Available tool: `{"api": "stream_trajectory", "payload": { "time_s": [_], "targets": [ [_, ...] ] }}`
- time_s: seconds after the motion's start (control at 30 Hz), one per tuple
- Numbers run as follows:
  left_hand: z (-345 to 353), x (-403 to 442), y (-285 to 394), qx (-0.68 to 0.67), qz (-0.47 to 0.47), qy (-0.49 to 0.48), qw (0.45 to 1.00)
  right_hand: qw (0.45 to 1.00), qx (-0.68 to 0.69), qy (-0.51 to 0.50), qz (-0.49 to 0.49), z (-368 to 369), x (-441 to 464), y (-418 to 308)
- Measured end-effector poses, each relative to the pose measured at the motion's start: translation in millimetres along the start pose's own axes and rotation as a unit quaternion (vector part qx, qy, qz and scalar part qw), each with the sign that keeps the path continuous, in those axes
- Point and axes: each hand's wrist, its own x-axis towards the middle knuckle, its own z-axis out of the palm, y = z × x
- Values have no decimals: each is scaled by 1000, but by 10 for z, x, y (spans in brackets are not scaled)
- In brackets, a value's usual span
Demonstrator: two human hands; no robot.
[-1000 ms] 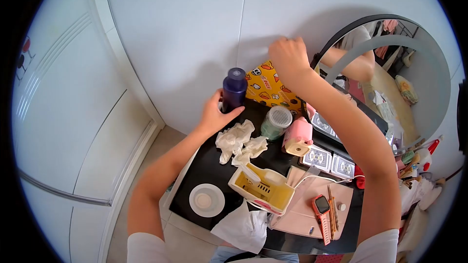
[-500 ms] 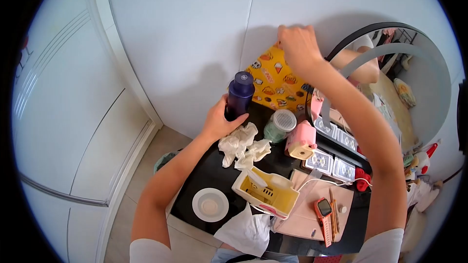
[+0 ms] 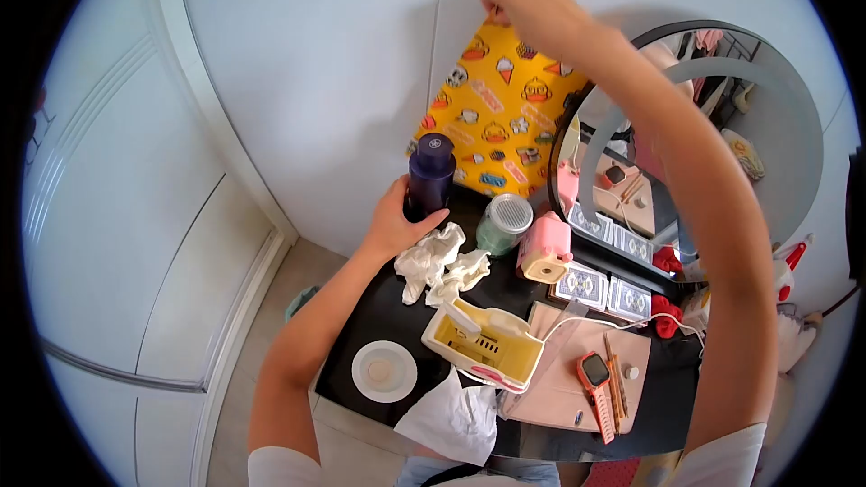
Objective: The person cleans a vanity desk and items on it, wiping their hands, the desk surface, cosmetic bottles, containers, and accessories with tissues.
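My left hand (image 3: 404, 218) is closed around the lower part of a dark blue bottle (image 3: 431, 182), which stands upright at the back of the black tabletop (image 3: 356, 320). My right hand (image 3: 541, 11) reaches high against the wall, its fingers pinching the top of a flat yellow duck-print piece (image 3: 501, 113). Whether that piece is a bag or a sheet, I cannot tell. Its lower edge is behind the bottle and a jar with a perforated lid (image 3: 505, 224). Crumpled white cloth or tissue (image 3: 431, 263) lies just in front of my left hand.
Beside the jar stands a pink pencil sharpener (image 3: 545, 249), near two card decks (image 3: 580, 287). A round mirror (image 3: 798, 153) rises at right. In front are a cream basket (image 3: 519, 370), a white bowl (image 3: 361, 370), tissue (image 3: 456, 424) and an orange watch (image 3: 595, 370) on a pink notebook (image 3: 550, 406).
My right hand has moved up and slightly left, raising the yellow duck-print piece so that more of it shows. My left hand stays on the bottle. The view has shifted slightly.
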Motion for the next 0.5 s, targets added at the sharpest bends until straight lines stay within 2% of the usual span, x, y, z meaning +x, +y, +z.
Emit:
{"api": "stream_trajectory", "payload": {
  "time_s": [0.17,0.27,0.37,0.5],
  "targets": [
    [22,9,-65,-1,19,7,1000,996,-47,-71,-5,98,-43,-206],
    [-1,25,-12,-36,-5,-28,999,994,-78,-43,-63,206,-31,-251],
    [39,31,-65,-22,28,1,999,987,-128,-71,-69,282,45,-353],
    [27,63,-153,-22,32,-8,999,983,-158,39,-88,531,-9,-426]
  ]
}}
